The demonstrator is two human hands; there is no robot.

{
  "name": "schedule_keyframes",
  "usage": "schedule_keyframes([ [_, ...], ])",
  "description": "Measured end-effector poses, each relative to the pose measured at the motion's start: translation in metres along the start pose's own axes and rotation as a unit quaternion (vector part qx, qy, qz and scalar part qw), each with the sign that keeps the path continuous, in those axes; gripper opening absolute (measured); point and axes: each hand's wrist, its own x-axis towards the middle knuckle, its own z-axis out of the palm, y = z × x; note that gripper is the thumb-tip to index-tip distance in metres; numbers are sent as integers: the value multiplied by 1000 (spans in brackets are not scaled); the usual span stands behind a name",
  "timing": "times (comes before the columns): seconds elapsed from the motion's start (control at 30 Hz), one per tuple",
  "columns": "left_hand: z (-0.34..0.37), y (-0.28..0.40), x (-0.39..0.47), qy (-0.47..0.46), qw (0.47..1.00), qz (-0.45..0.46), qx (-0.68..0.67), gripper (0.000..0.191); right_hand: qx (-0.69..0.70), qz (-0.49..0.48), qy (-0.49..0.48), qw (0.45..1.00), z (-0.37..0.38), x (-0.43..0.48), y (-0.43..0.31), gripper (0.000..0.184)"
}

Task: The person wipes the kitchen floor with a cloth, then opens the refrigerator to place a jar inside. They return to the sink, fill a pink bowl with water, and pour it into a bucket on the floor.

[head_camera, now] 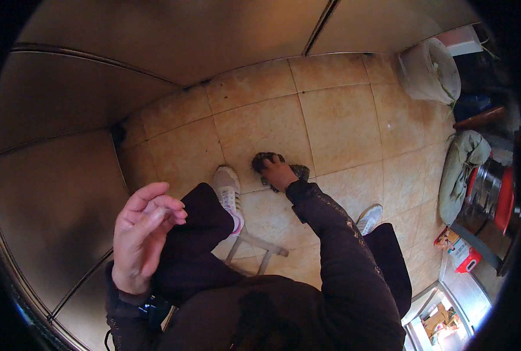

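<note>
My right hand (279,173) presses down on a dark, crumpled cloth (301,172) that lies on the tiled floor (260,127), a little ahead of my shoes. Parts of the cloth show on both sides of the fingers. My left hand (144,232) is raised above my left thigh, palm turned up, fingers curled and apart, with nothing in it. A dark band with a small device sits at that wrist. One sneaker (228,188) stands left of the cloth; the other (370,218) is to its right.
Low stool legs (264,250) show beneath me. Brown cabinet panels (225,35) border the floor ahead and at left. At right are a translucent plastic bucket (418,77), a greenish sack (458,175), a red-and-silver container (490,191) and a red printed package (462,254).
</note>
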Motion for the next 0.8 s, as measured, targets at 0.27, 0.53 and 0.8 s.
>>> schedule_keyframes([
  [0.27, -3, 0, -7, -8, 1000, 18, -10, 38, 305, 252, -14, 918, -42, -28, 61, 63],
  [0.53, 0, 2, -5, 0, 1000, 25, -11, 41, 68, 312, 11, 948, -77, -16, 66, 74],
  [0.8, -4, 1, -2, -16, 999, 28, -10, 40, 167, 300, 95, 934, -20, 2, -23, 98],
])
